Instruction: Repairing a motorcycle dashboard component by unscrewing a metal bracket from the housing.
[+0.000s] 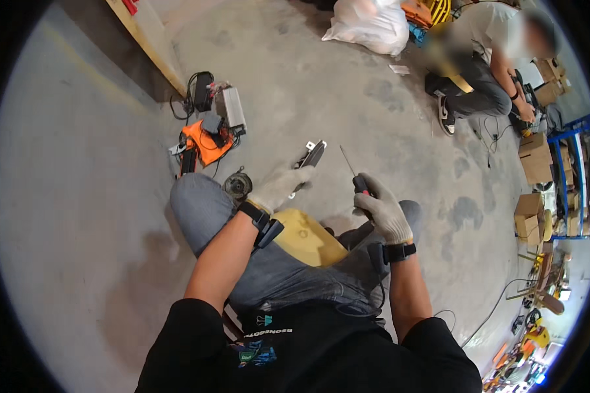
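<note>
My left hand (278,187), in a grey knit glove, holds a dark flat part with a metal end (310,157) out in front of my left knee. In the same kind of glove, my right hand (381,209) grips a screwdriver (354,173) by its dark handle, the thin shaft pointing up and away. A yellow plastic casing (306,237) rests on my lap between my knees, just below both hands. I sit on the concrete floor (347,85) in grey trousers.
An orange power tool with black parts and cables (205,141) lies on the floor ahead left, beside a small round metal disc (237,185). A wooden board (147,42) stands far left. Another person (482,62) sits far right near a white bag (370,26) and cardboard boxes (534,157).
</note>
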`<state>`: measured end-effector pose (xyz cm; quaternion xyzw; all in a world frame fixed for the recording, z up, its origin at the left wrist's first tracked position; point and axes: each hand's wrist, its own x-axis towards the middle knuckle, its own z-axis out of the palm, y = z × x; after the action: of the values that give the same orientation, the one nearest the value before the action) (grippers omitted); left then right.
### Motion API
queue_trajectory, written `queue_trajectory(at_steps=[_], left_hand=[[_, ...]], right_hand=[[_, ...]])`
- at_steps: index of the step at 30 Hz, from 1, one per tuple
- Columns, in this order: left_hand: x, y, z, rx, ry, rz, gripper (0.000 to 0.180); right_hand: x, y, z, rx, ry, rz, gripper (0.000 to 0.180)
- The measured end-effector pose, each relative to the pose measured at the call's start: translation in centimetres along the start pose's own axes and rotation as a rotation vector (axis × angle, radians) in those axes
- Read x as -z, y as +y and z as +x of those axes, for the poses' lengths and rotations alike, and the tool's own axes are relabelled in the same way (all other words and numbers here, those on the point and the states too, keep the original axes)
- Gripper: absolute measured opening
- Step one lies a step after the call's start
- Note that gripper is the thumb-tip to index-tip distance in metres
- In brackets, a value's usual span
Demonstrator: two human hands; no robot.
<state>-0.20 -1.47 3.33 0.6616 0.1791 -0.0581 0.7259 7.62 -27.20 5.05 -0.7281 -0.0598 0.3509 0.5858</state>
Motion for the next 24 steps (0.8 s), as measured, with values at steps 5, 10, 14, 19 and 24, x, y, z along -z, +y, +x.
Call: queue_trajectory(at_steps=[5, 10, 14, 19, 24], left_hand=[[0.6, 0.1, -0.7, 0.07, 0.051, 0.044, 0.049], [0.6, -0.5, -0.8, 0.068, 0.032, 0.009, 0.048], [0.8, -0.7, -0.5, 0.025, 0.02, -0.074, 0.053], [0.4, 0.6, -1.1, 0.045, 0.015, -0.027, 0.057], [0.3, 0.2, -0.9, 0.076, 0.024, 0.029, 0.054]], right_hand=[[-1.0, -1.1, -2.9, 0.059, 0.195, 0.0, 0.055], [0.5, 0.3, -4.1, 0.023, 0.116, 0.231, 0.05], [-0.4, -0.1, -4.1, 0.067, 0.201, 0.398, 0.043], [0.2, 1.0, -4.0, 0.076, 0.16, 0.419, 0.041], [-0.2, 1.1, -3.6, 0.089, 0.149, 0.426, 0.04]])
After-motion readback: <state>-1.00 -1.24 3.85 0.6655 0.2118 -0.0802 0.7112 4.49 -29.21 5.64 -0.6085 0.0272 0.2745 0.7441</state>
